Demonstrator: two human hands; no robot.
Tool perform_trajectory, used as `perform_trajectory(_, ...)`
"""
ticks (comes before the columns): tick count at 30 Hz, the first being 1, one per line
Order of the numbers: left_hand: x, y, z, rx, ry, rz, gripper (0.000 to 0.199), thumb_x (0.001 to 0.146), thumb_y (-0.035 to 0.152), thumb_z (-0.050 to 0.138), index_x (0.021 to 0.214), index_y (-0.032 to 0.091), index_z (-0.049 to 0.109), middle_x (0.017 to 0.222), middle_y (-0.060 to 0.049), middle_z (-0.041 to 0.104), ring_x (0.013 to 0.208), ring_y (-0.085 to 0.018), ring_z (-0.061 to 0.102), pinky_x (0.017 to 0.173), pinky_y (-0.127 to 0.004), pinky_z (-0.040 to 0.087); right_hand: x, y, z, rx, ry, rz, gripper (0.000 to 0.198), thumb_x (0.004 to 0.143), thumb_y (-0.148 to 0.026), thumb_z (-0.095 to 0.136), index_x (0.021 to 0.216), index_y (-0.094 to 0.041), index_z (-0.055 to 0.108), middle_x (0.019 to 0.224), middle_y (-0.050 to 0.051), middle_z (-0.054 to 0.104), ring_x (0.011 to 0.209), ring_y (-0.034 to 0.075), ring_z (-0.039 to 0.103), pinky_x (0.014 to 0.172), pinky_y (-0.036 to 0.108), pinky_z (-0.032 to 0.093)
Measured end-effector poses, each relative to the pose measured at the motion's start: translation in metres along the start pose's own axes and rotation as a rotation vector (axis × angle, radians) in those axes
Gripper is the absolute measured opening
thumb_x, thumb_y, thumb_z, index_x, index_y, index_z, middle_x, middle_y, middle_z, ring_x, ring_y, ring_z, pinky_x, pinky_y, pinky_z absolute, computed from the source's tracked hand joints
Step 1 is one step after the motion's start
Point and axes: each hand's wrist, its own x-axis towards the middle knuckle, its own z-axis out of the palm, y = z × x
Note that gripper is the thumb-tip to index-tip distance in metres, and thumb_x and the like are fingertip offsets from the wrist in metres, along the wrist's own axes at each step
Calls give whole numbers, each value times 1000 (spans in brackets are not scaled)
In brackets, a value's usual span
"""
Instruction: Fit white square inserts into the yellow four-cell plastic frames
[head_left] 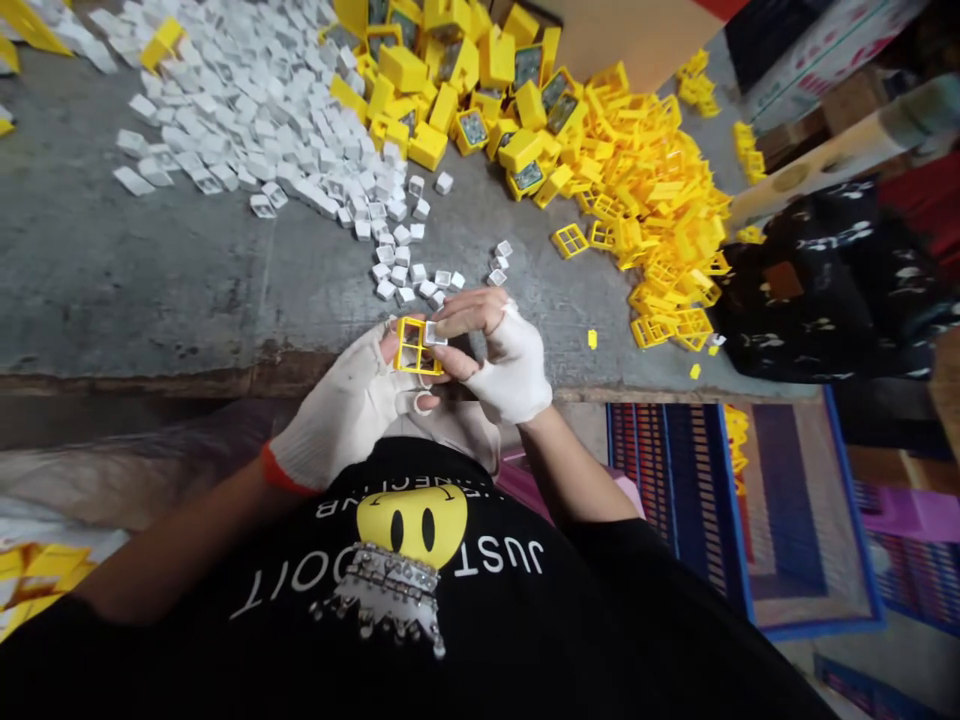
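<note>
1. Yellow frame (421, 348): rests in the left hand (352, 395), over the near edge of the bench (187, 290), middle of the scene; shows four openings.
2. Left grip: closes around the frame's left and near sides.
3. Right hand (510, 365): pinches a small white cap (434, 335) between thumb and fingers, at the frame's far right opening; cannot tell whether seated there.
4. On both: white fingerless gloves (341, 400), with an orange cuff (286, 473) on the left.
5. Just beyond: scattered white caps (401, 255), leading into a big white heap (247, 110) at far left.
6. Far middle: holds a jumble of yellow boxes (427, 145).
7. Far right: holds a pile of yellow lattices (645, 180), with a black bag (825, 300) beside.
8. Near right, below bench level: holds a blue crate (851, 500).
</note>
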Motion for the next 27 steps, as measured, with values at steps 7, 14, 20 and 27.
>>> perform_trajectory(7, 2, -1, -4, 34, -1, 31, 38, 100, 41, 103, 131, 24, 89, 131, -9, 91, 106, -26, 86, 77, -29, 70, -17, 7, -11, -68, -105, -25, 31, 117, -57, 73, 118, -36, 95, 133, 8, 93, 124, 32, 84, 120, 58, 66)
perform_trajectory(14, -1, 12, -14, 96, 210, 23, 34, 97, 34, 100, 128, 29, 88, 117, -6, 93, 98, -27, 91, 75, -29, 75, 35, 82, -86, -517, 93, 263, 34, 108, -26, 66, 134, -26, 89, 137, 14, 89, 135, 37, 80, 127, 60, 62)
perform_trajectory(20, -8, 11, -12, 104, 258, 10, 25, 107, 32, 90, 131, 27, 86, 112, -5, 93, 94, -25, 90, 74, -29, 75, 97, 107, -89, -839, -372, 308, 51, 107, -15, 64, 155, -21, 81, 168, 20, 80, 159, 46, 69, 132, 71, 52)
perform_trajectory(27, -5, 9, -6, 41, 192, 20, 35, 108, 33, 91, 139, 22, 80, 115, -9, 88, 91, -24, 83, 71, -29, 67, 65, 74, -68, -595, -195, 40, 29, 110, -22, 73, 135, -25, 87, 138, 11, 93, 133, 38, 83, 124, 65, 59)
